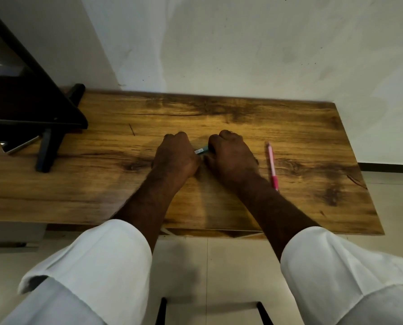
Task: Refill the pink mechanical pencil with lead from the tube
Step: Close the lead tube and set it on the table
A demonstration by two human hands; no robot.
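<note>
Small teal lead tube (201, 151) caught between two fists at mid-table, only a short stretch with a white label showing. Gripped at one end by the left hand (175, 154), fingers curled shut around it; pinched at the other by the right hand (231, 153), fingers likewise closed on it. Both fists low over the wooden table (242, 118). Off to the right, apart from the hands, the pink mechanical pencil (272, 165), flat on the wood, untouched. White sleeves (106, 259) rolled back. At far left, a dark stand (31, 99).
</note>
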